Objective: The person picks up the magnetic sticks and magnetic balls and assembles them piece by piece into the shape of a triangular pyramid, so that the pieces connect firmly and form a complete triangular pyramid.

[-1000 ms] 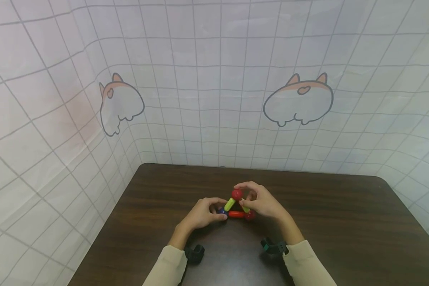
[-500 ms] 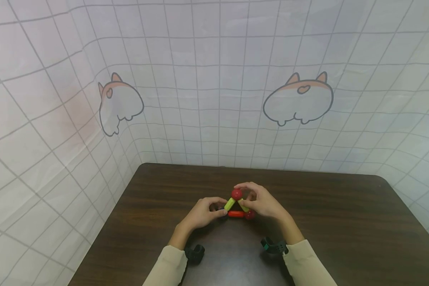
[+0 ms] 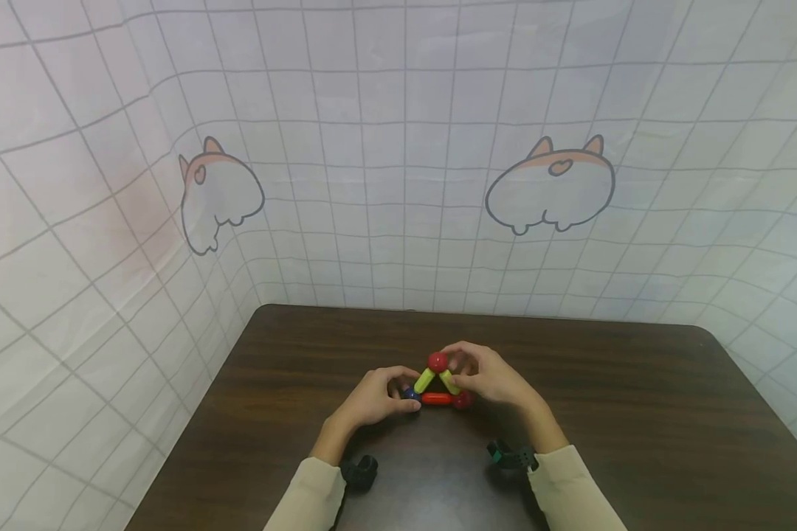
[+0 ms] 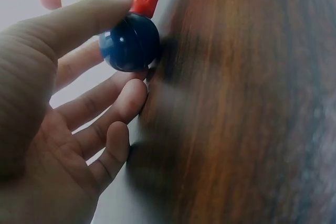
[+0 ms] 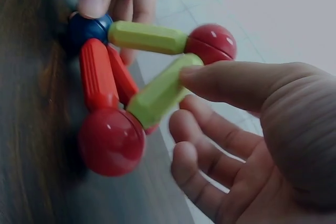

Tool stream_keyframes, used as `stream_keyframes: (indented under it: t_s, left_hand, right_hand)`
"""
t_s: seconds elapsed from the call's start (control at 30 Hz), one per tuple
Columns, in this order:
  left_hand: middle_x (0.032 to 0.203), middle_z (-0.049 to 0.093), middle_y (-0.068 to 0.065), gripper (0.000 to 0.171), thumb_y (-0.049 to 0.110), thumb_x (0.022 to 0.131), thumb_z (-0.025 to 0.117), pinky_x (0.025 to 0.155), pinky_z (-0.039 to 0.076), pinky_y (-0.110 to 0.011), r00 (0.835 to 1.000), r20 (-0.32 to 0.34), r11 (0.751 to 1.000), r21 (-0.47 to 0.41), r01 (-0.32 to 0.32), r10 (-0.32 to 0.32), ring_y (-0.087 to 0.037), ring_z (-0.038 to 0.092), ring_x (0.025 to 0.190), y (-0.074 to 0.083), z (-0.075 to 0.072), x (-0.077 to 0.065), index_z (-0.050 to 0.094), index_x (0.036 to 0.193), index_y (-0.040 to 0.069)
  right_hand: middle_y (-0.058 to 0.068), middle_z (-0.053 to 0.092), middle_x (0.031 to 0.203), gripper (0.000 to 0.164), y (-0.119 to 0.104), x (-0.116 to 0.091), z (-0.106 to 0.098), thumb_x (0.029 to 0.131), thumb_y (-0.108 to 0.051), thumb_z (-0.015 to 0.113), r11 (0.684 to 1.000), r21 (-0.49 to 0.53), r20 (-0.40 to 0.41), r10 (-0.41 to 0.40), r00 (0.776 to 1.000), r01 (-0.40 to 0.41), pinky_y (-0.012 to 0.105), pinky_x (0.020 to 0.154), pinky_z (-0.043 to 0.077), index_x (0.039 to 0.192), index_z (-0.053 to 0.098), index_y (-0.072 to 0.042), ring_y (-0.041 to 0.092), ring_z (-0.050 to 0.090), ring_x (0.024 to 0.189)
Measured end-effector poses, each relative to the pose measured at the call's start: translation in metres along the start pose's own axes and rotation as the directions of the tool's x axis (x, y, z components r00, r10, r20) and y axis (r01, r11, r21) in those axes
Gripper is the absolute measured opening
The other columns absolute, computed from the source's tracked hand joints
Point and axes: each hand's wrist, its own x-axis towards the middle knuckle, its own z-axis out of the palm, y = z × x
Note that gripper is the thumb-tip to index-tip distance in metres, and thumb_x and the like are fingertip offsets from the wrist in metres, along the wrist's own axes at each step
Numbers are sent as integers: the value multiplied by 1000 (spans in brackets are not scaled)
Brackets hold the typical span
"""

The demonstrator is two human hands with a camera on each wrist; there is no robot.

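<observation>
A small ball-and-stick frame stands on the dark table. At its left corner a blue ball [image 3: 411, 396] is pinched by my left hand [image 3: 370, 398], thumb in front and fingers behind. A red rod [image 3: 436, 399] runs from there to a lower red ball [image 5: 112, 141]. Two yellow-green rods [image 5: 148, 38] slope up to the top red ball [image 3: 437, 362]. My right hand [image 3: 491, 375] has its thumb on the right yellow-green rod [image 5: 163, 93], with the index finger beside the top ball, partly hidden. A second red rod [image 5: 122, 75] shows behind the first.
The brown wooden table [image 3: 637, 413] spreads around the frame. A white grid-patterned curtain [image 3: 385, 184] hangs behind it and along the left side. Dark bands [image 3: 511, 456] with cameras sit on both wrists.
My right index finger has slid off the top of the red ball to its right side. The left thumb has shifted slightly down, showing more blue ball. The frame stays nearly in place.
</observation>
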Motion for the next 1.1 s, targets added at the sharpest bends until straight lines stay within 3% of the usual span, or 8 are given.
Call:
stream_keyframes:
  t_s: [0.13,0.47,0.7,1.1]
  left_hand:
    - [101,68,2,46,32,88,82,61,49,-25,1000,-7,1000,7,2,-2,-11,60,76,0,0,0,68,130,20]
    - [100,69,1,41,29,88,82,59,46,-25,998,-65,999,27,27,-25,-11,57,72,3,3,0,69,125,17]
    - [97,69,2,38,30,88,82,58,46,-25,991,-121,998,28,54,-50,-10,56,70,3,6,1,71,122,18]
    - [97,70,0,34,30,88,82,59,45,-25,986,-152,997,34,71,-65,-11,56,70,3,5,2,73,118,15]
  right_hand:
    - [12,66,101,37,7,-3,-4,92,-13,75,999,-16,45,37,998,-37,28,67,50,125,63,-5,18,59,81]
    - [7,65,95,26,22,-7,-7,90,-17,78,993,-17,163,118,980,-117,32,70,48,110,65,-7,19,59,83]
    - [5,64,92,23,28,-8,-8,92,-21,77,991,-49,143,127,981,-121,30,68,48,107,65,-9,18,58,81]
    - [7,65,93,22,27,-9,-8,93,-20,75,992,-41,141,120,983,-115,31,67,46,109,65,-8,19,58,81]
